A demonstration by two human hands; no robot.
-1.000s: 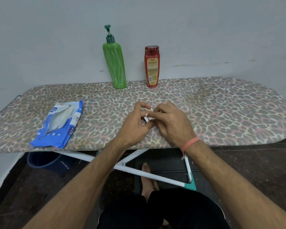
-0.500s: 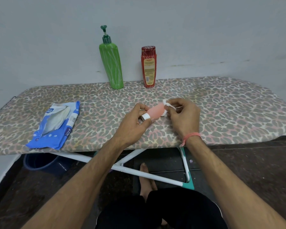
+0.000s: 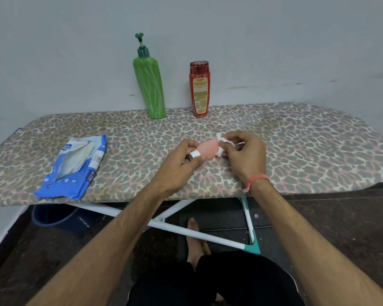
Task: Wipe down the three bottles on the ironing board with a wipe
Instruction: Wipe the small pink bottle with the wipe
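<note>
Our right hand (image 3: 243, 155) has slid its bunched wipe (image 3: 219, 140) off to the pink bottle (image 3: 207, 150)'s far end, baring its body, apparently mid-wipe, while our left hand (image 3: 177, 171) pinches the white cap above the surface (image 3: 296, 140).

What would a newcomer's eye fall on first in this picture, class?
First, the small pink bottle at the middle of the leopard-print ironing board, gripped by the left hand while the right hand pinches a white wipe against its end. Next, the green pump bottle and red bottle upright by the wall.
</note>
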